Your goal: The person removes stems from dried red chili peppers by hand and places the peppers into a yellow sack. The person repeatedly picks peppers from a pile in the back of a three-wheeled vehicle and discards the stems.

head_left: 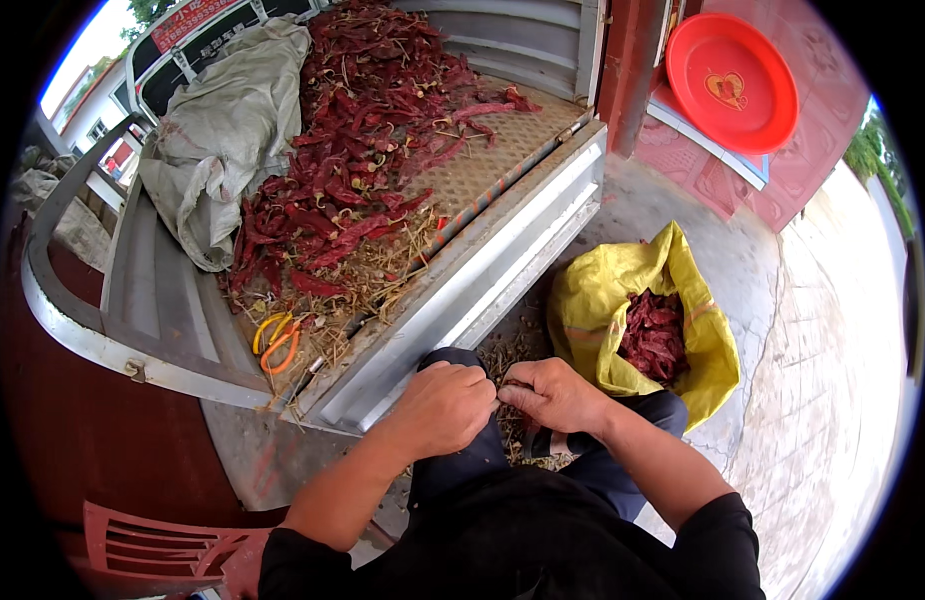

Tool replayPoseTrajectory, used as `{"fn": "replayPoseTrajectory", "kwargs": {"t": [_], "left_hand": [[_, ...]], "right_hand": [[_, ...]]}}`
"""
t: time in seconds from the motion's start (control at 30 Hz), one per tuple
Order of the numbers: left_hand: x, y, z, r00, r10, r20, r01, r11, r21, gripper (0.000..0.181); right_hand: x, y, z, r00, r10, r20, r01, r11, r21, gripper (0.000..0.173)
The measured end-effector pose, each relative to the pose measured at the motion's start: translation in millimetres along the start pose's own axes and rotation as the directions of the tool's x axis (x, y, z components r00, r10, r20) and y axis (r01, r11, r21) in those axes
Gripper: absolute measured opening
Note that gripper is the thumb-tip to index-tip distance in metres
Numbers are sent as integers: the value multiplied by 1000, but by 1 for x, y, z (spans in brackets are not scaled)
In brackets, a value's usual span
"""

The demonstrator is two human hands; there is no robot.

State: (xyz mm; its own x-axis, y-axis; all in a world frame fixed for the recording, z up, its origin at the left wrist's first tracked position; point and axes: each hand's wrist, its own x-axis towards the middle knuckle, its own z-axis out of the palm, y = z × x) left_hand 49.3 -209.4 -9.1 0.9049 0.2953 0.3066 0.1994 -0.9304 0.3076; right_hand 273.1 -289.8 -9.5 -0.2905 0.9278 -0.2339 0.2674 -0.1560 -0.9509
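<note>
My left hand [451, 409] is curled above my left knee, its knuckles facing up. Beside it, the thumb and forefinger of my right hand [560, 394] are bent close together, near the left fingertips. Whatever may lie between the fingers is too small and hidden to make out. Ahead, dried red chillies [350, 172] with pale stems are heaped on the ribbed metal truck bed [474, 165]. A yellow woven sack [594, 300] stands open by my right knee, with dark red dried chilli pieces [652, 337] inside.
The lowered metal tailgate [500, 255] borders my left knee. Orange-handled scissors or pliers [281, 349] lie among straw at the bed's corner. A grey woven sheet [230, 127] covers the bed's left side. A red basin [732, 82] is at right; a red plastic chair [159, 544] is lower left.
</note>
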Motion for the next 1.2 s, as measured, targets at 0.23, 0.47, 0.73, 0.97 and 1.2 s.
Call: {"fn": "replayPoseTrajectory", "kwargs": {"t": [0.23, 0.47, 0.73, 0.97, 1.2], "left_hand": [[21, 7, 56, 922, -191, -336, 230, 970, 81, 21], [9, 5, 65, 903, -387, -189, 382, 922, -65, 23], [-33, -37, -16, 768, -534, -353, 574, 819, 9, 17], [-59, -136, -76, 697, -633, -337, 717, 625, 309, 36], [-73, -133, -80, 763, -499, -411, 625, 731, 273, 18]], "right_hand": [[19, 54, 40, 892, 245, -379, 146, 639, 755, 20], [5, 101, -11, 747, 337, -573, 293, 606, 739, 16], [-76, 193, -179, 422, -45, -906, -409, 882, -234, 49], [-58, 167, -160, 572, -66, -818, -326, 897, -300, 46], [-19, 149, -73, 773, 72, -630, 27, 989, 146, 35]]}}
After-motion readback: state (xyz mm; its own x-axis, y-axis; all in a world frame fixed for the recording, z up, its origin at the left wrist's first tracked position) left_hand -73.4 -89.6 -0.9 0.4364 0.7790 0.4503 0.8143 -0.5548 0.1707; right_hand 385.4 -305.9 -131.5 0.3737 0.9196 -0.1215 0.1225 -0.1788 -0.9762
